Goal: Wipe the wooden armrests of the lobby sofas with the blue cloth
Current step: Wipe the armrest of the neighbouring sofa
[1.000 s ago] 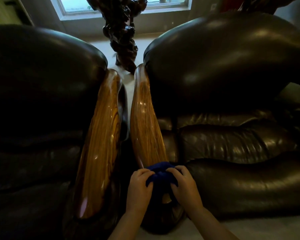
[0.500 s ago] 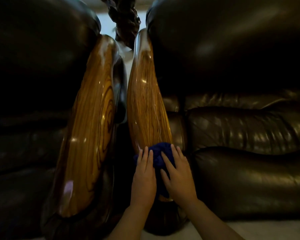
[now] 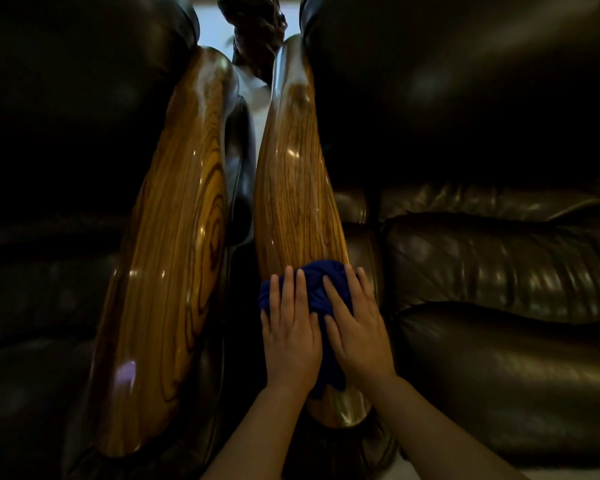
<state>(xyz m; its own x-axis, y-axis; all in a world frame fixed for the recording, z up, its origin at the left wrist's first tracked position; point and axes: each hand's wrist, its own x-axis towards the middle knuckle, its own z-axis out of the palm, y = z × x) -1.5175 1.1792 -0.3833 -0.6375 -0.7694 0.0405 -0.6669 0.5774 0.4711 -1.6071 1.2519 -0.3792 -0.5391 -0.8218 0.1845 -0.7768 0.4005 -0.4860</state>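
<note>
Two glossy wooden armrests run side by side away from me. The right armrest [image 3: 297, 188] belongs to the right sofa, the left armrest [image 3: 174, 258] to the left one. A bunched blue cloth [image 3: 317, 284] lies across the near part of the right armrest. My left hand [image 3: 291, 327] and my right hand [image 3: 355, 323] press flat on the cloth, fingers spread and pointing away from me. The hands hide most of the cloth; the armrest's near tip [image 3: 343, 410] shows below them.
Dark brown leather cushions of the right sofa [image 3: 492, 271] and the left sofa [image 3: 49, 168] flank the armrests. A narrow dark gap [image 3: 241, 188] separates the two armrests. A dark carved wooden piece [image 3: 253, 19] stands on the pale floor beyond them.
Both hands have flattened from a curled grip and slid the cloth farther up the right armrest, away from me. My view has moved in closer and lower over the armrests.
</note>
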